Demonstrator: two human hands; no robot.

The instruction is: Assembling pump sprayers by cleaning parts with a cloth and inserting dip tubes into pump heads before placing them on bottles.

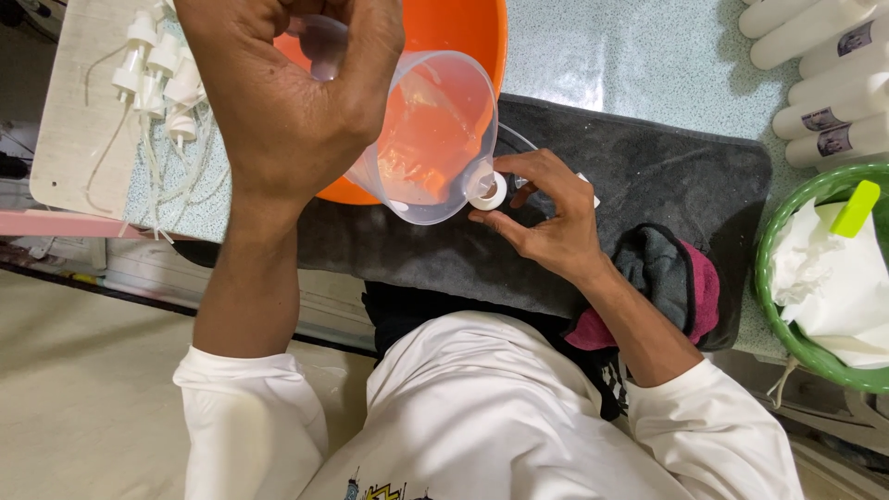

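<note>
A: State the position and grip of the left hand [287,102].

B: It sits in the upper left of the frame, clenched around the handle of a clear plastic measuring jug [435,139]. The jug is tilted, with its spout pointing down toward the centre of the frame.

A: And the right hand [551,218]?

B: Centre of the frame, just right of the jug. Its fingers [505,222] grasp a small white bottle [488,191] at the neck. The open bottle mouth sits directly under the jug spout, touching or nearly touching it; contact cannot be confirmed from this view.

A: What lies beneath them?

B: A dark grey towel [648,176] spread on a speckled pale tabletop [630,56]. An orange basin [463,28] stands behind the jug at the upper centre.

A: List the surrounding items.

B: White pump sprayer heads [157,69] with dip tubes lie in the upper left. A row of white bottles [824,83] lies on its side in the upper right corner. A green bowl [773,278] at the right edge holds white wrapping and a lime-green cap [854,208]. A folded grey and pink cloth [671,278] rests at the towel's lower right, beside the right forearm.
</note>
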